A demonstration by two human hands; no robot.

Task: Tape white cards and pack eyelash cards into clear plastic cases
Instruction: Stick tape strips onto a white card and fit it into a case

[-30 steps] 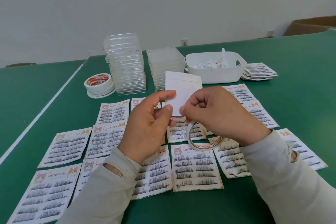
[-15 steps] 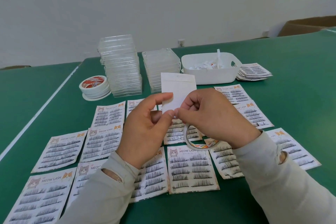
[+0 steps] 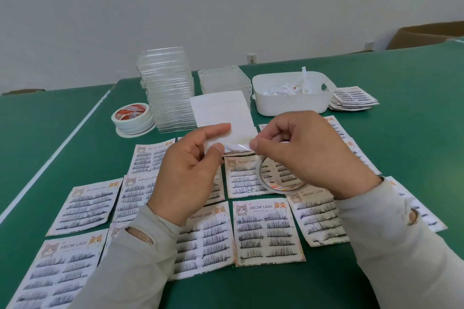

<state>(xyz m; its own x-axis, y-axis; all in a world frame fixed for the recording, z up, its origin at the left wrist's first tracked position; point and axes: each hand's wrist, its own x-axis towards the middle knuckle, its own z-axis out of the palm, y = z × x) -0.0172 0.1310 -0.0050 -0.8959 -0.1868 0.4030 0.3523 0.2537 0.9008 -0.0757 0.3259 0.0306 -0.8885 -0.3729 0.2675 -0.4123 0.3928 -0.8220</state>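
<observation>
From the head camera, the left hand (image 3: 187, 170) pinched the lower left corner of a white card (image 3: 223, 114) between thumb and forefinger, holding it above the table (image 3: 401, 133). The right hand (image 3: 308, 153) pinched a strip of tape (image 3: 237, 148) stretched along the card's lower edge, with the tape roll (image 3: 278, 178) hanging under its fingers. Eyelash cards (image 3: 266, 231) lay spread below both hands. Beyond the hands stood stacked cases (image 3: 168, 88), with a white bin (image 3: 291, 100) beyond the right hand.

green table (image 3: 376, 133) with a white line, white card (image 3: 221, 110), white bin (image 3: 291, 103), clear cases (image 3: 168, 90), red-patterned tape rolls (image 3: 133, 115) at left, black lashes on cat-printed cards (image 3: 266, 231).
</observation>
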